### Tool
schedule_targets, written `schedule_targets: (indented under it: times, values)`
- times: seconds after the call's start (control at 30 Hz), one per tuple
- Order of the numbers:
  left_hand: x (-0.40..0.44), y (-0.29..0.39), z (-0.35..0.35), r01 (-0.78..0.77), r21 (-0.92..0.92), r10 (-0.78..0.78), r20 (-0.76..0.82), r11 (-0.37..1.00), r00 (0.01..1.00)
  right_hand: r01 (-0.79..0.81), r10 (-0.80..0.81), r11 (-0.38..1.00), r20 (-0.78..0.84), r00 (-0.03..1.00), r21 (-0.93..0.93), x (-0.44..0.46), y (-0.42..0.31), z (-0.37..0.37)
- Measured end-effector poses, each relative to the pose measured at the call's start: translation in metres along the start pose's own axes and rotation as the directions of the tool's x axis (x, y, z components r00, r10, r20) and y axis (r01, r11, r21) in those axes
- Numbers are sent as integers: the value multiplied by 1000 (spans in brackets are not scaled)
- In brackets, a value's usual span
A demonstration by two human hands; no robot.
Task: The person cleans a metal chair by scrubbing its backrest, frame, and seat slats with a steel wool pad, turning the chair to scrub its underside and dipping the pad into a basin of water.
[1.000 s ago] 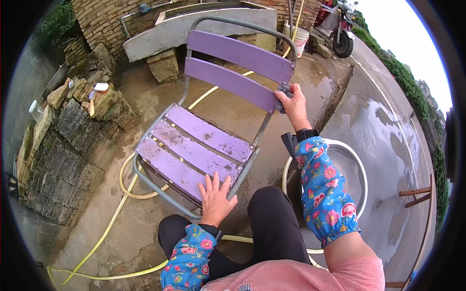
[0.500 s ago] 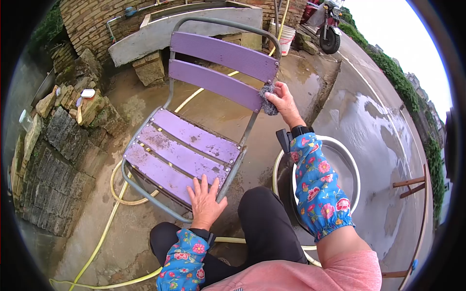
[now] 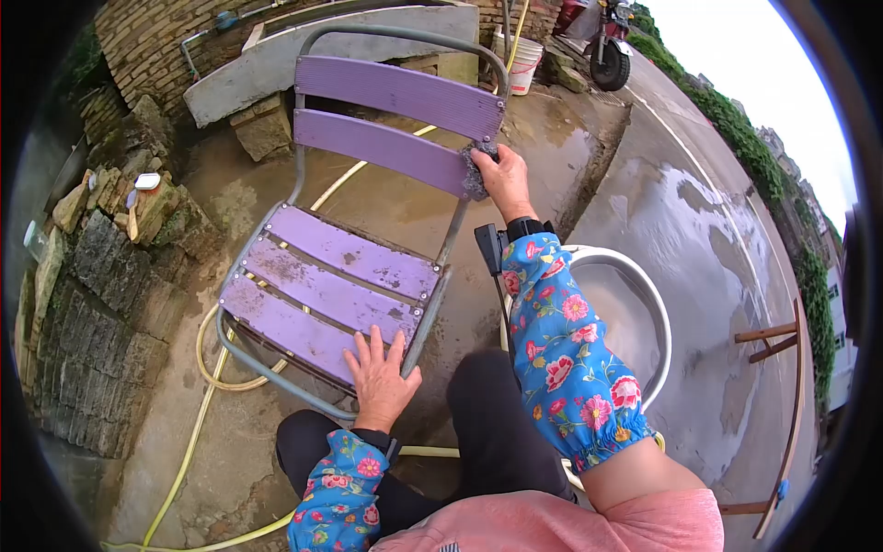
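Observation:
A purple slatted chair (image 3: 382, 155) with a grey metal frame stands in front of me, dirt specks scattered over its seat slats. My left hand (image 3: 382, 379) lies with fingers spread on the front right corner of the seat. In my right hand (image 3: 505, 179) is a grey scouring pad (image 3: 475, 170), pressed against the right end of the lower backrest slat, beside the frame tube. Right of the chair, partly behind my right sleeve, sits a round basin (image 3: 664, 322) with a pale rim and cloudy water inside.
A yellow hose (image 3: 195, 428) runs over the wet ground under the chair. Stacked stones and bricks (image 3: 101, 322) stand at the left, with a brush on top. Behind are a concrete trough (image 3: 221, 92), a white bucket (image 3: 524, 69) and a motorbike (image 3: 609, 55). A wooden frame (image 3: 793, 414) is far right.
The view has shifted, so the chair appears further left. My right hand keeps the pad at the right end of the lower backrest slat. My left hand stays on the seat.

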State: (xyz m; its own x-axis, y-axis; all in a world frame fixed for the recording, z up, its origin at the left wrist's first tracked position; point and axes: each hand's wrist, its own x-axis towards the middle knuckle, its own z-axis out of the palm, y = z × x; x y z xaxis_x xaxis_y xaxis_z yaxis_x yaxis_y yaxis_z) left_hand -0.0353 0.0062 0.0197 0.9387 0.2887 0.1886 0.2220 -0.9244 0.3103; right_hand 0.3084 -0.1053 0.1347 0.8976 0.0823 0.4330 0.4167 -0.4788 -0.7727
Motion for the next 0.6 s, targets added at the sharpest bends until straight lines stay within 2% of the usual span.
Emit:
schedule_targets:
  times: [0.03,0.07,0.1,0.17,0.2,0.27,0.3,0.37,0.4,0.43,0.47,0.5,0.57,0.6]
  values:
    - [-1,-1,0,-6,-2,6,-2,1000,1000,-8,-1,992,72,997,123,0,9,-3]
    - [0,-2,1,-11,-3,11,-10,1000,1000,-2,-37,940,108,993,342,-1,18,-3]
    - [0,-2,1,-7,5,7,-15,1000,1000,1,-42,936,109,993,351,-3,21,-7]
    - [1,-2,1,-2,-7,2,3,1000,1000,-165,-40,745,290,956,647,0,24,-14]
    - [1,-1,1,-1,-7,1,10,1000,1000,-164,-45,739,290,956,653,6,28,-19]
    - [2,-1,-1,-2,3,2,11,1000,1000,-326,-4,728,479,878,604,18,32,-22]
    - [2,-1,-2,-5,0,5,22,1000,1000,-327,-9,725,484,875,606,19,26,-21]
    - [0,-1,-1,-2,-1,2,33,1000,999,-209,7,878,425,905,430,18,16,-23]
    - [0,-1,0,-1,6,1,35,1000,999,-216,17,880,426,904,424,15,14,-21]
    - [2,0,1,-4,13,3,35,1000,999,-104,42,969,265,963,226,13,9,-15]
    - [2,1,1,-7,26,6,32,1000,999,-27,27,1000,99,995,-2,9,3,-5]
    - [0,2,0,-15,24,14,45,1000,999,-12,8,999,-78,997,-52,2,-5,7]
    - [2,1,0,-16,34,15,27,999,1000,-121,96,985,-197,976,-119,-2,-13,21]
    - [2,1,0,-19,42,18,33,999,999,-130,104,985,-201,974,-117,1,-9,20]
